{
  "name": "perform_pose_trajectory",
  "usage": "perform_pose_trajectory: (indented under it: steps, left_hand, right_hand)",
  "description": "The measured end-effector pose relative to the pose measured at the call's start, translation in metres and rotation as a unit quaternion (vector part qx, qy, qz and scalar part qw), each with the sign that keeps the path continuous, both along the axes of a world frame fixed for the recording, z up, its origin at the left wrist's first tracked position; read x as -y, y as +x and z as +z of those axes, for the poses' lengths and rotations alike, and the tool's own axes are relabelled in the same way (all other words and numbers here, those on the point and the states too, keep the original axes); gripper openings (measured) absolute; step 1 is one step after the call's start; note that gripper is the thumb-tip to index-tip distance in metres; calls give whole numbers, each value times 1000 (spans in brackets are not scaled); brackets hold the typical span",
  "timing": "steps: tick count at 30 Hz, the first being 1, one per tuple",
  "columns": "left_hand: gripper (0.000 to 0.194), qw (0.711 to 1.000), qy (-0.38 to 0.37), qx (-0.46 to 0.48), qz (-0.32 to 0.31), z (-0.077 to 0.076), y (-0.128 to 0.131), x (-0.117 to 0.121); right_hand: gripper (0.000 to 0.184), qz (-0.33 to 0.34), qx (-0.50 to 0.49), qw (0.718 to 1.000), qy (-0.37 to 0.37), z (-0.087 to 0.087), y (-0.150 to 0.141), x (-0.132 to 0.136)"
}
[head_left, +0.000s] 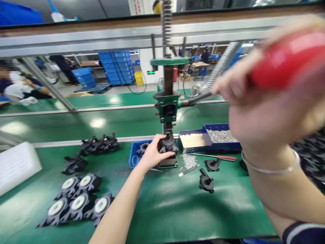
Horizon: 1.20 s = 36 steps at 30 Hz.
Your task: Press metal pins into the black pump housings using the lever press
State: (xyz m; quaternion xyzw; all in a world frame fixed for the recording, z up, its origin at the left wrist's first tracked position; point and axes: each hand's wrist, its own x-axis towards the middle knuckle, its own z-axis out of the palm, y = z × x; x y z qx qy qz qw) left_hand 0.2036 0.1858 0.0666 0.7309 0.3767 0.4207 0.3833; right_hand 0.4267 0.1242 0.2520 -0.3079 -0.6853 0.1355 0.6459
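My left hand (153, 153) is closed around a black plastic part (168, 144) that sits on the base of a green hand press (167, 108). My right hand (264, 101), raised close to the camera and blurred, grips the red knob (286, 59) at the end of the press lever (203, 96). The press ram stands just above the black part. A thin bracelet circles my right wrist.
Black parts with white centres (78, 201) lie at the left, with more black parts (100, 144) behind them. Blue trays (210, 137) of small metal pieces, a red-handled screwdriver (218, 156) and two loose black parts (207, 183) lie to the right. A white block (17, 166) lies far left. A person sits at back left.
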Motion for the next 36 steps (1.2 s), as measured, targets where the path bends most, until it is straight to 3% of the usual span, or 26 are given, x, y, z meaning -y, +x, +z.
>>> perform_pose_trajectory:
  steps: [3, 4, 6, 8, 10, 12, 13, 16, 19, 24, 30, 33, 36]
  left_hand:
    - [62, 998, 29, -57, 3, -21, -11, 45]
    - [60, 997, 25, -70, -1, -33, -16, 62]
    - [56, 995, -6, -97, -24, -60, -25, 91]
    - [53, 993, -24, -111, -35, -83, -31, 112]
    - [56, 993, -16, -111, -45, -95, -33, 123]
    - [60, 993, 6, -95, -70, -97, -34, 126]
    - [61, 992, 12, -85, -87, -95, -34, 125]
    - [62, 990, 2, -63, -125, -88, -34, 121]
    - [62, 990, -6, -60, -127, -88, -33, 121]
    - [62, 992, 24, -54, -108, -97, -28, 125]
    - [62, 992, 64, -57, -98, -98, -25, 124]
    - [60, 992, 60, -56, -100, -97, -25, 123]
    - [60, 992, 55, -52, -105, -98, -25, 123]
  right_hand:
    - [37, -61, -1, 994, 95, 26, 7, -36]
    - [36, -89, 46, 991, 88, 25, 15, -48]
    - [26, -165, 179, 970, 7, 10, 41, -70]
    - [24, -228, 340, 900, -152, -20, 75, -88]
    - [26, -257, 469, 779, -327, -58, 108, -101]
    - [21, -254, 511, 719, -396, -96, 133, -109]
    - [20, -247, 521, 706, -411, -112, 142, -112]
    - [16, -229, 529, 705, -413, -145, 158, -114]
    - [12, -230, 522, 719, -397, -160, 165, -112]
    - [19, -275, 485, 741, -374, -161, 175, -106]
    - [21, -361, 397, 770, -344, -143, 173, -89]
    - [24, -346, 319, 824, -315, -131, 153, -67]
    - [27, -195, 220, 893, -340, -128, 117, -34]
